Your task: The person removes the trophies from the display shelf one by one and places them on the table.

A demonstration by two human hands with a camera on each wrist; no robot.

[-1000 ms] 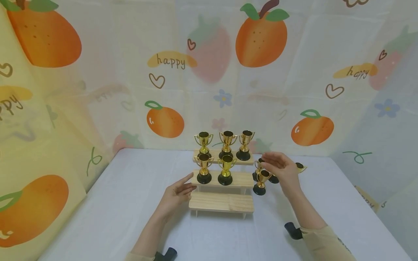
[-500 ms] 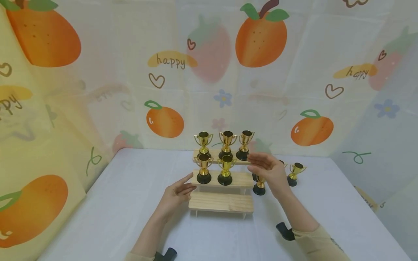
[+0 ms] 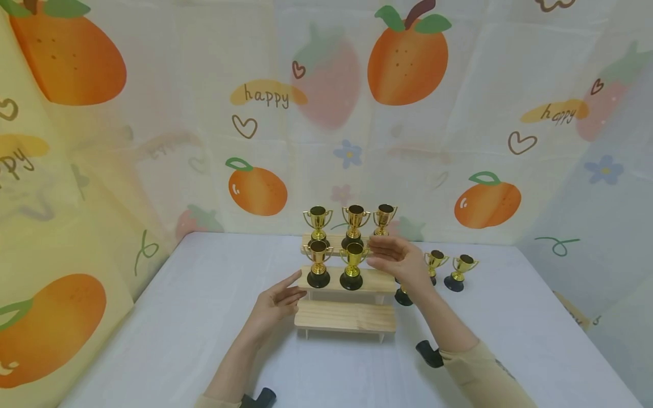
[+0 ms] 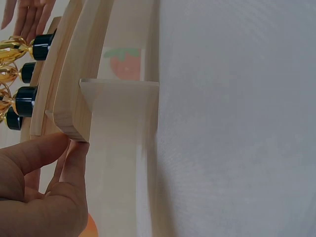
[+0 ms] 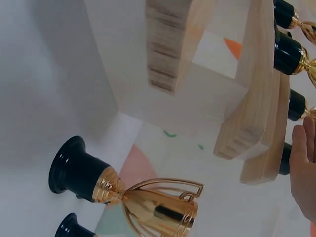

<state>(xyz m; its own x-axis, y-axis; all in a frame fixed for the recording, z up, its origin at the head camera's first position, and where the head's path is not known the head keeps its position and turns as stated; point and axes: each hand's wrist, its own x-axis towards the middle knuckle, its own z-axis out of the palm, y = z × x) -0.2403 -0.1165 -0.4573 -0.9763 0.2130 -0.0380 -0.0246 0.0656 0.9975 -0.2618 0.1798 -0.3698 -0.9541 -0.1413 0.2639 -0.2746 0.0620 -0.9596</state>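
My left hand (image 3: 275, 303) is at the left side of a three-step wooden display stand (image 3: 347, 315). In the left wrist view, its thumb and a finger pinch the end of a board (image 4: 74, 118). My right hand (image 3: 403, 266) is raised over the right end of the middle step with fingers extended, holding nothing. It partly covers a gold trophy cup (image 3: 385, 215) on the top step, beside two others. Two more cups, one a trophy (image 3: 352, 263), stand on the middle step; the lowest step is bare.
Right of the stand, several more gold cups with black bases stand on the white tablecloth (image 3: 178, 340), including a trophy (image 3: 459, 272) and a nearer trophy (image 5: 160, 207), which the right hand partly hides in the head view. A fruit-print cloth (image 3: 408, 153) hangs behind.
My right hand has moved left from over the loose trophies to the stand's right end, uncovering two of those trophies. My left hand stays where it was.
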